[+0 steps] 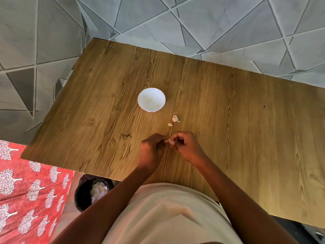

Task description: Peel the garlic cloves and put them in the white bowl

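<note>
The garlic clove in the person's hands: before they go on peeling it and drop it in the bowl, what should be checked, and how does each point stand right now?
1. Clove held firmly: ok. The left hand and right hand both pinch the garlic clove.
2. Skin fully off: cannot tell, it is too small and half hidden by fingers.
3. White bowl upright and within reach: ok, it stands on the table beyond the hands.
4. Path to the bowl free: ok.
5. More garlic waiting: ok, two garlic pieces lie between hands and bowl.
6. Bin for skins: ok, below the table edge.
</note>
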Demonstrator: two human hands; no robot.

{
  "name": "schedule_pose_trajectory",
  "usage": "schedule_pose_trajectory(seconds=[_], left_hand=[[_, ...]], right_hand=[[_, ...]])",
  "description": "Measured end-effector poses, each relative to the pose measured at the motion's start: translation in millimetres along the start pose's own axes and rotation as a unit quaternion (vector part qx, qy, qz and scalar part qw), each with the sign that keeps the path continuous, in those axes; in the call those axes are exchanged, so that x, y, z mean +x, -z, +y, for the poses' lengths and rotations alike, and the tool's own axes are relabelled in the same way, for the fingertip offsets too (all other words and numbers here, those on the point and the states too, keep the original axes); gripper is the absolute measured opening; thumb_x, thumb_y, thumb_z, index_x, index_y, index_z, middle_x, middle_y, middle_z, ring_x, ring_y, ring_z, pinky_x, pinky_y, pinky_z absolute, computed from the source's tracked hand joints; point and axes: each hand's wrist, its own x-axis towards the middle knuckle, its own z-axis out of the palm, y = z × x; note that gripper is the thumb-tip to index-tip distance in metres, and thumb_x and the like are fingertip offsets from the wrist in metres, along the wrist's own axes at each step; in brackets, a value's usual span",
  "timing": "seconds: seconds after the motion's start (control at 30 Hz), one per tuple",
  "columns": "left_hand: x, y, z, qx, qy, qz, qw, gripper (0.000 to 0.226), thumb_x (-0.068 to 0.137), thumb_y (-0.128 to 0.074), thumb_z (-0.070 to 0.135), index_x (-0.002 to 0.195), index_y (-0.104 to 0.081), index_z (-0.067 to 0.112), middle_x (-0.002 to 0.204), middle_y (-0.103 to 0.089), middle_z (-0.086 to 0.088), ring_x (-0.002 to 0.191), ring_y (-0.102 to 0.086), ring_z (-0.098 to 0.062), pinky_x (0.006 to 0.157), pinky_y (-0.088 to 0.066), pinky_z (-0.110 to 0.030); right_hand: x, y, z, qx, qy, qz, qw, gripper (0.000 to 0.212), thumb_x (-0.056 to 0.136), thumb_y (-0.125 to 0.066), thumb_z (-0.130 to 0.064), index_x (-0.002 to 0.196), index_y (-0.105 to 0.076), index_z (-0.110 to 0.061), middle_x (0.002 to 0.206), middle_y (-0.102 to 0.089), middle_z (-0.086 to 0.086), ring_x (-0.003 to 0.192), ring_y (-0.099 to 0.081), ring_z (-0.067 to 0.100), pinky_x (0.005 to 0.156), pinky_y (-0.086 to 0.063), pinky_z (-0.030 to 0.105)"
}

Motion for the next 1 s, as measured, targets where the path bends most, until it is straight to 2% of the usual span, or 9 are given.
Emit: schedule_pose_trajectory(seconds=[0.2, 0.3, 0.37, 0.47, 0.53, 0.63, 0.7, 0.83, 1.0], left_hand=[[0.3, -0.9, 19.8, -0.041, 0.116, 0.039, 0.992, 0.024, 0.089, -0.067, -0.006, 0.094, -0.080, 0.013, 0.081, -0.073, 0.012, 0.070, -0.068, -0.002, 0.067, -0.056, -0.021], [2.1, -0.8, 23.9, -0.076, 0.213, 0.033, 0.974, 0.020, 0.090, -0.069, -0.005, 0.088, -0.081, 0.011, 0.073, -0.075, 0.010, 0.065, -0.067, -0.002, 0.065, -0.057, -0.022], [5.5, 0.1, 22.7, -0.107, 0.277, 0.022, 0.955, 0.018, 0.090, -0.070, -0.005, 0.085, -0.082, 0.009, 0.069, -0.075, 0.004, 0.061, -0.067, -0.006, 0.061, -0.057, -0.025], [8.7, 4.7, 21.7, -0.161, 0.337, -0.007, 0.928, 0.015, 0.089, -0.070, -0.007, 0.082, -0.080, 0.002, 0.067, -0.074, -0.007, 0.055, -0.062, -0.009, 0.054, -0.051, -0.023], [9.1, 9.5, 20.0, -0.178, 0.336, -0.038, 0.924, 0.013, 0.089, -0.070, -0.009, 0.084, -0.079, -0.001, 0.069, -0.074, -0.012, 0.056, -0.061, -0.009, 0.055, -0.050, -0.022], [10.5, 16.1, 16.9, -0.158, 0.292, -0.082, 0.940, 0.011, 0.089, -0.072, -0.008, 0.088, -0.079, 0.000, 0.073, -0.076, -0.010, 0.058, -0.064, -0.010, 0.057, -0.052, -0.021], [11.6, 16.5, 15.3, -0.125, 0.271, -0.088, 0.950, 0.012, 0.090, -0.073, -0.005, 0.087, -0.080, 0.005, 0.072, -0.076, -0.006, 0.060, -0.066, -0.013, 0.059, -0.055, -0.023], [10.9, 12.7, 13.8, -0.098, 0.284, -0.064, 0.952, 0.012, 0.089, -0.076, 0.002, 0.082, -0.080, 0.011, 0.069, -0.075, -0.004, 0.061, -0.068, -0.018, 0.063, -0.059, -0.033], [5.4, 9.4, 13.1, -0.052, 0.249, -0.065, 0.965, 0.019, 0.091, -0.074, 0.003, 0.081, -0.078, 0.018, 0.070, -0.075, 0.005, 0.064, -0.068, -0.004, 0.064, -0.056, -0.020]], right_hand=[[-6.6, -10.5, -7.3, -0.276, 0.153, 0.024, 0.949, 0.023, 0.082, -0.066, 0.010, 0.103, -0.065, 0.000, 0.101, -0.065, 0.012, 0.097, -0.059, 0.021, 0.079, -0.046, 0.030], [-9.2, -14.1, -4.6, -0.395, 0.271, 0.084, 0.874, 0.014, 0.085, -0.053, 0.001, 0.091, -0.065, 0.002, 0.088, -0.065, 0.017, 0.087, -0.063, 0.030, 0.073, -0.054, 0.037], [-6.8, -13.2, -0.3, -0.439, 0.322, 0.097, 0.833, 0.029, 0.089, -0.036, -0.004, 0.086, -0.065, -0.001, 0.080, -0.063, 0.014, 0.079, -0.062, 0.026, 0.068, -0.056, 0.036], [-6.0, -9.7, -0.6, -0.474, 0.349, 0.077, 0.804, 0.033, 0.092, -0.032, -0.004, 0.088, -0.064, -0.002, 0.084, -0.063, 0.013, 0.081, -0.060, 0.025, 0.068, -0.055, 0.035], [-3.3, -5.9, 3.3, -0.448, 0.340, 0.051, 0.825, 0.021, 0.088, -0.042, 0.000, 0.089, -0.063, -0.004, 0.087, -0.062, 0.012, 0.083, -0.058, 0.023, 0.068, -0.051, 0.033], [-0.6, 1.0, 3.2, -0.276, 0.217, -0.029, 0.936, 0.023, 0.079, -0.060, 0.011, 0.087, -0.060, -0.011, 0.084, -0.060, 0.003, 0.078, -0.054, 0.017, 0.066, -0.041, 0.031], [0.6, 3.5, 3.9, -0.168, 0.142, -0.047, 0.974, 0.020, 0.086, -0.064, 0.008, 0.087, -0.065, -0.012, 0.080, -0.065, -0.002, 0.074, -0.060, 0.009, 0.067, -0.046, 0.023], [-4.9, 0.9, 3.4, -0.175, 0.149, -0.016, 0.973, 0.016, 0.091, -0.067, 0.002, 0.100, -0.073, -0.010, 0.088, -0.071, -0.006, 0.076, -0.062, -0.004, 0.069, -0.044, 0.008], [-11.2, -10.4, 9.0, -0.192, 0.167, 0.022, 0.967, 0.015, 0.093, -0.071, -0.008, 0.106, -0.078, -0.011, 0.095, -0.076, 0.003, 0.084, -0.069, 0.014, 0.077, -0.057, 0.031]])
